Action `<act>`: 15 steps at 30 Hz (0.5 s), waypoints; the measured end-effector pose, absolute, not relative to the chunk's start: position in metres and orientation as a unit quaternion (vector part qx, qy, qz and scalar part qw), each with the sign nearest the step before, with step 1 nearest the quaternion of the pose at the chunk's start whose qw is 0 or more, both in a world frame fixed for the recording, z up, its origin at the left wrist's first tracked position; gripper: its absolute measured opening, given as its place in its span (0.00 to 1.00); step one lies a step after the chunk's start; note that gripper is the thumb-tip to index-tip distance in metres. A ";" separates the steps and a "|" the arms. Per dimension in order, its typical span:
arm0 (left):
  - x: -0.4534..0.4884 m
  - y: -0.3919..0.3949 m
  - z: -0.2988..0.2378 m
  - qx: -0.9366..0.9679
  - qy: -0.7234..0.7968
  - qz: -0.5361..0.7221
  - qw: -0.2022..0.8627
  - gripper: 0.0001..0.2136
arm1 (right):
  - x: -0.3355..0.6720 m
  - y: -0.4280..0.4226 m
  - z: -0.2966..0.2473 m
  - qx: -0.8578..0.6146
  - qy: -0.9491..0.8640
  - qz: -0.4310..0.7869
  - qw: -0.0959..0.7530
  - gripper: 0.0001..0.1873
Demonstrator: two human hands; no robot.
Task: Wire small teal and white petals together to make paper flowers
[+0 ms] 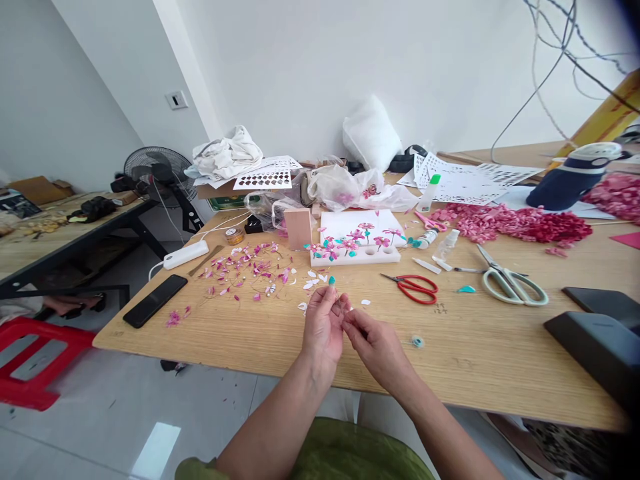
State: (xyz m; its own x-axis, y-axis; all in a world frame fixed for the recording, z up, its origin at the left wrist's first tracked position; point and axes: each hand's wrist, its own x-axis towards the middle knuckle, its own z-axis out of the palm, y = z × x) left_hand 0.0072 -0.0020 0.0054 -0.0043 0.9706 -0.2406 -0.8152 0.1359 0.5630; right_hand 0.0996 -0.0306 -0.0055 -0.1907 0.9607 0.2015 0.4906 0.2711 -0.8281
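Both my hands meet over the front of the wooden table (240, 333). My left hand (323, 323) is closed in a pinch on a small teal piece (331, 281) that sticks up from its fingertips. Touching it from the right, my right hand (373, 343) pinches something thin that I cannot make out. White petal scraps (313, 280) lie just beyond my fingers. Behind them a white foam block (356, 253) holds several pink and teal paper flowers (350, 241).
Red scissors (414, 287) and larger pale green scissors (510, 280) lie to the right, beside a glue bottle (427, 193) and a heap of pink petals (520, 223). Loose pink petals (245, 263), a black phone (155, 300) and a white power strip (186, 254) lie left. A red stool (35, 360) stands on the floor.
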 end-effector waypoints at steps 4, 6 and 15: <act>0.008 -0.002 0.007 0.185 0.316 0.680 0.635 0.08 | 0.099 -0.032 -0.002 -0.519 -0.710 0.308 0.363 0.09; 0.008 -0.001 0.006 0.202 0.329 0.688 0.615 0.08 | 0.102 -0.031 -0.004 -0.527 -0.700 0.306 0.373 0.08; 0.001 -0.004 0.007 0.200 0.326 0.649 0.658 0.08 | 0.126 -0.020 -0.007 -0.591 -0.659 0.230 0.404 0.08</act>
